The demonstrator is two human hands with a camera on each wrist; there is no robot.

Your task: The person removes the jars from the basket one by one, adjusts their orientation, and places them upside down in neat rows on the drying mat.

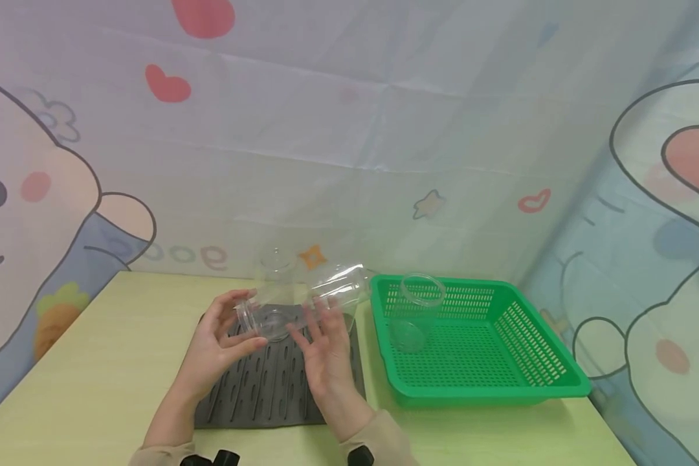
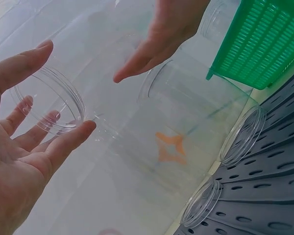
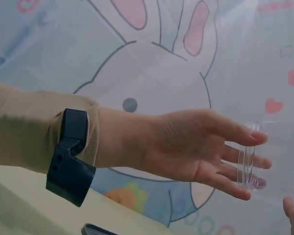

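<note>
My left hand (image 1: 212, 346) grips a clear plastic jar (image 1: 246, 318) near its ridged rim, thumb at the near side and fingers around the far side. The jar lies sideways in the air over a dark grey ridged mat (image 1: 268, 401). By the jar's body is my right hand (image 1: 329, 366), fingers extended and apparently touching it; the clear plastic makes the contact hard to tell. In the left wrist view, two more clear jars stand rim down on the mat, a nearer jar (image 2: 202, 201) and another jar (image 2: 245, 137).
To the right is a green slotted basket (image 1: 489, 392) with a clear jar (image 1: 422, 304) leaning inside it, rim up. Everything stands on a pale yellow table (image 1: 93, 362). A printed cloth (image 1: 349, 129) hangs behind the table.
</note>
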